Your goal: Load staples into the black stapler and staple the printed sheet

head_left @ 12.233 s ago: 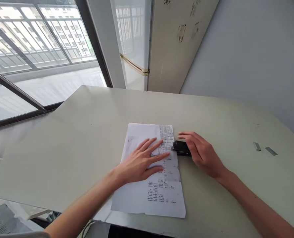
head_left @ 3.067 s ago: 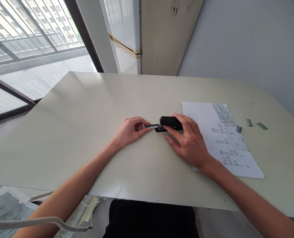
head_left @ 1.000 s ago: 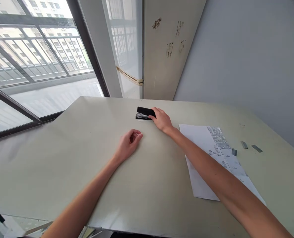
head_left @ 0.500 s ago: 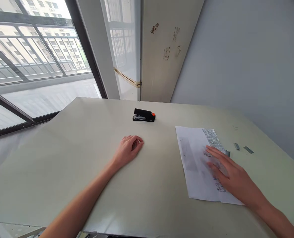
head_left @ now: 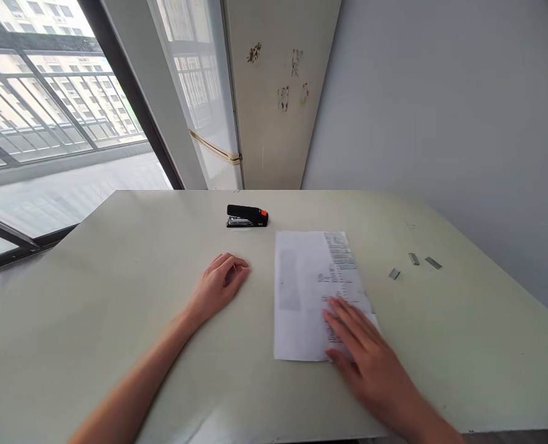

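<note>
My right hand lies flat on the lower right part of a white printed sheet of paper, fingers stretched out. The sheet has a grey patch on its left and small print on its right, partly hidden under the hand. My left hand rests on the table left of the sheet, apart from it. Its fingers are loosely curled toward the thumb, with nothing in the hollow between. A black stapler with an orange-red patch at its right end stands beyond the left hand.
Several small grey staple strips lie right of the paper on the pale table. A grey wall borders the table's right side. Behind it stands a fridge, with a large window at the left.
My right hand and the paper have moved left, closer to the stapler and my left hand. A strip partly hidden by the paper now lies uncovered. The camera view has turned right.
</note>
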The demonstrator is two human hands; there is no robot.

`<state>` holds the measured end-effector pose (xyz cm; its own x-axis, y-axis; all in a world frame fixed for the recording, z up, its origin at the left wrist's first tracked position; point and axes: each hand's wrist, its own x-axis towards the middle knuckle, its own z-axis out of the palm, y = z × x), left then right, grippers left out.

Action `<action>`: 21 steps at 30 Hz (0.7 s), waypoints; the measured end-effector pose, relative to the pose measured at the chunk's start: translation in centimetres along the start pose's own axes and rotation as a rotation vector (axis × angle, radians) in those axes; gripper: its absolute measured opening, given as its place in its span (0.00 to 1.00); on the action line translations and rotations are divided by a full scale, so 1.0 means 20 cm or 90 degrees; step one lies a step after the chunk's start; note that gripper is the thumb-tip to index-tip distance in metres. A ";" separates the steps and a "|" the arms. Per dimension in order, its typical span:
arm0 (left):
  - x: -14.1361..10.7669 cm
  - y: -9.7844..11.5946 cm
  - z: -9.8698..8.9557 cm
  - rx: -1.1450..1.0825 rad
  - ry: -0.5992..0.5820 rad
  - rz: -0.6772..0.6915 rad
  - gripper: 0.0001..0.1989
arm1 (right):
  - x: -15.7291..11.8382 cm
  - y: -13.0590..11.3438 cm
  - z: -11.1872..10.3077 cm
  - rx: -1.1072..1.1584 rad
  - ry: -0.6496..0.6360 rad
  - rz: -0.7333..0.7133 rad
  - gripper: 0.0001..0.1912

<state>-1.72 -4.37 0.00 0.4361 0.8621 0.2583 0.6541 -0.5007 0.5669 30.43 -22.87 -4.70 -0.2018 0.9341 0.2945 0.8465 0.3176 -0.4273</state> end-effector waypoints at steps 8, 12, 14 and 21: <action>-0.01 -0.05 0.02 0.073 -0.083 0.113 0.24 | 0.11 -0.32 -0.06 0.213 -0.049 -0.085 0.27; -0.01 -0.09 -0.02 0.086 -0.107 0.110 0.25 | 0.06 -0.16 -0.12 0.186 -0.015 0.022 0.21; -0.02 -0.14 -0.05 0.086 -0.114 0.102 0.25 | 0.03 -0.01 -0.17 0.128 0.012 0.104 0.21; -0.11 -0.27 -0.20 0.094 -0.105 0.072 0.25 | -0.08 0.66 -0.34 -0.130 0.149 0.380 0.50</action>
<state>-8.75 -3.32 -0.44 0.5981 0.7820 0.1755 0.6735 -0.6091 0.4187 45.26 -21.26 -4.91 0.4217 0.8730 0.2452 0.8610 -0.3006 -0.4103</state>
